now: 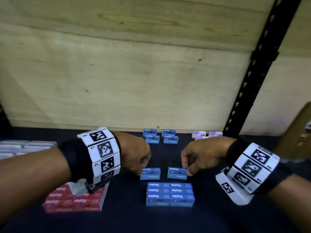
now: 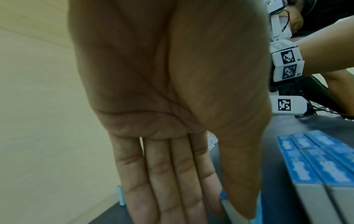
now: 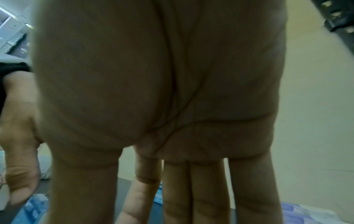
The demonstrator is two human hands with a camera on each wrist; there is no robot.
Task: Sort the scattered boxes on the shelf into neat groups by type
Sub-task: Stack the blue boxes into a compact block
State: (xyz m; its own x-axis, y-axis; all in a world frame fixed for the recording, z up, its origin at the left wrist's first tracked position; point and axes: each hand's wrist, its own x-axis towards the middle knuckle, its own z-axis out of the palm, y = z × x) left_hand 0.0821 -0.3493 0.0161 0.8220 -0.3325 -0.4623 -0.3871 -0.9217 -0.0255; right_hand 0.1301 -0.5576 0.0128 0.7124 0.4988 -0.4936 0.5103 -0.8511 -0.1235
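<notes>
Two blue staples boxes lie side by side on the dark shelf (image 1: 127, 216). My left hand (image 1: 141, 170) reaches down and pinches the left blue box (image 1: 150, 174) at its left end. In the left wrist view the thumb (image 2: 243, 189) and straight fingers (image 2: 172, 189) flank that box (image 2: 229, 209). My right hand (image 1: 186, 169) pinches the right blue box (image 1: 177, 173) at its right end. In the right wrist view that box (image 3: 159, 195) is only a blue sliver between the fingers. Just in front lies a neat block of blue boxes (image 1: 170, 194).
Red staples boxes (image 1: 75, 199) are grouped at the front left, under my left wrist. Several blue boxes (image 1: 160, 137) and white-purple boxes (image 1: 207, 134) stand by the plywood back wall (image 1: 134, 73). Grey-white boxes (image 1: 25, 147) lie far left; a black upright (image 1: 249, 78) rises at right.
</notes>
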